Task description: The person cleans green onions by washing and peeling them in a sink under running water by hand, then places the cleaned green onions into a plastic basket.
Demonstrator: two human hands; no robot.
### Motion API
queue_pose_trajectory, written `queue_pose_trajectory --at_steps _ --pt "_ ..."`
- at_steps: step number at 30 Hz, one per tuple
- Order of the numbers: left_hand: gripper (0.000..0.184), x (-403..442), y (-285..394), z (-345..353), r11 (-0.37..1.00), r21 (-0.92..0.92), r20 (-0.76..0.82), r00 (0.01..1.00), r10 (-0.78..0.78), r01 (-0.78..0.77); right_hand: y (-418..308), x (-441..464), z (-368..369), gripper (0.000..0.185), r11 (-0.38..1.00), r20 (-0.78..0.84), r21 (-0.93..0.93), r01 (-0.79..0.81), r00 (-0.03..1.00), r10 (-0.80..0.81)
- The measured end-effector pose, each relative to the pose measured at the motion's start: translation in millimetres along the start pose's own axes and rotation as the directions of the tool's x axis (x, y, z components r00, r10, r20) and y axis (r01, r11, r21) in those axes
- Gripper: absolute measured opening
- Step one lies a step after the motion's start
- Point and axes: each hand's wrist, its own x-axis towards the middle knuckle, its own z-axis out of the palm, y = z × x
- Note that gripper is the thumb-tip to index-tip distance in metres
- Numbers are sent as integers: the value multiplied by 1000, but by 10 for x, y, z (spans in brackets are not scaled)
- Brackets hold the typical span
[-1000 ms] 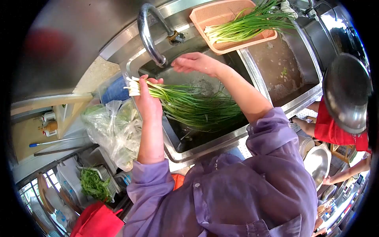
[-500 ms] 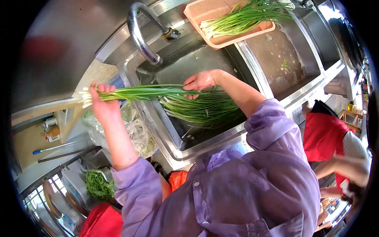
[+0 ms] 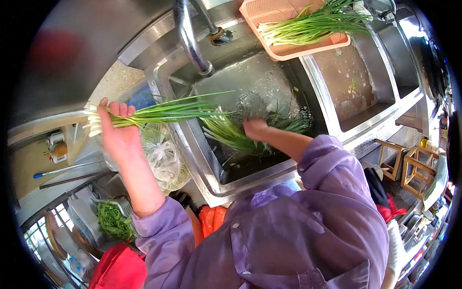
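A bunch of spring onions [image 3: 159,114] is gripped near its white ends by my left hand [image 3: 117,126], its green tops pointing right over the sink's left edge. My right hand [image 3: 255,130] dips into the water of the sink [image 3: 219,86], where spray rises around it. Its fingers are blurred and partly under water, so their hold does not show. Beside and below that hand, more spring onions [image 3: 226,132] lie in the water.
A pink plastic basket [image 3: 283,52] with more spring onions sits across the sink's back right. Above the basin arches a tap [image 3: 185,36]. Clear plastic bags [image 3: 166,159] sit left of the sink; leafy greens [image 3: 114,219] stand lower left. Wooden stools [image 3: 417,168] are at right.
My right hand has left the tops of the held bunch and gone down into the water, stirring up spray. My left hand has shifted slightly left. The person at right has mostly moved out of view.
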Motion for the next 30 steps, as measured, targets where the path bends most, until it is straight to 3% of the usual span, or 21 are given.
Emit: queue_pose_trajectory --at_steps 2,4,6,7,8,9,12,13,14,15,16,18,19,21,22,24,25,30 --pt "18 0 -38 -91 1000 -27 29 999 -14 14 56 9 215 36 994 101 -83 69 993 -60" --pt "18 -7 -75 -146 999 -21 21 999 -36 37 126 99 229 38 930 522 -171 326 830 -195" --pt "19 -7 -90 -185 999 -25 23 999 -33 34 349 583 438 37 799 562 -389 458 806 -188" --pt "19 -15 -95 -203 999 -22 38 998 -42 43 505 825 608 37 845 323 -446 295 934 -155" --pt "19 -23 -109 -221 999 -16 33 999 -38 39 505 898 595 37 883 57 -455 118 993 -103" --pt "19 -29 -124 -238 999 -18 27 999 -45 45 522 963 571 37 881 56 -456 127 992 -113" --pt "19 -65 -140 -276 999 -11 14 999 -49 49 338 894 293 40 973 -38 -182 139 988 -148" --pt "19 -79 -142 -295 998 -10 13 998 -56 56 313 899 357 39 925 -55 -379 20 997 -45" --pt "19 -91 -145 -325 998 -3 8 998 -55 55 454 1064 486 38 994 -186 -86 -67 981 50" --pt "19 -103 -152 -356 998 7 6 998 -59 59 596 1231 617 37 971 -312 227 -73 939 143" --pt "19 -109 -162 -383 998 15 3 998 -62 62 568 1263 544 37 972 -309 225 -69 941 139" --pt "19 -127 -178 -438 998 15 -20 998 -65 65 489 1264 345 36 980 -141 -18 -196 971 192" --pt "19 -130 -186 -457 997 13 -36 997 -73 73 500 1323 378 36 981 -140 -22 -192 972 187" --pt "20 -137 -210 -476 998 16 -16 998 -65 65 537 1333 535 37 940 -59 -319 125 987 -151" --pt "20 -149 -223 -487 998 19 12 998 -58 57 376 1206 423 37 940 -46 -317 127 988 -149" --pt "20 -143 -255 -496 998 14 21 998 -64 64 -176 839 -161 37 988 326 118 98 936 -132" --pt "20 -140 -267 -488 998 10 37 997 -62 62 -154 821 -148 37 989 326 113 95 937 -128" --pt "21 -147 -277 -444 997 12 28 996 -83 82 -52 887 78 27 896 305 176 408 843 -444"
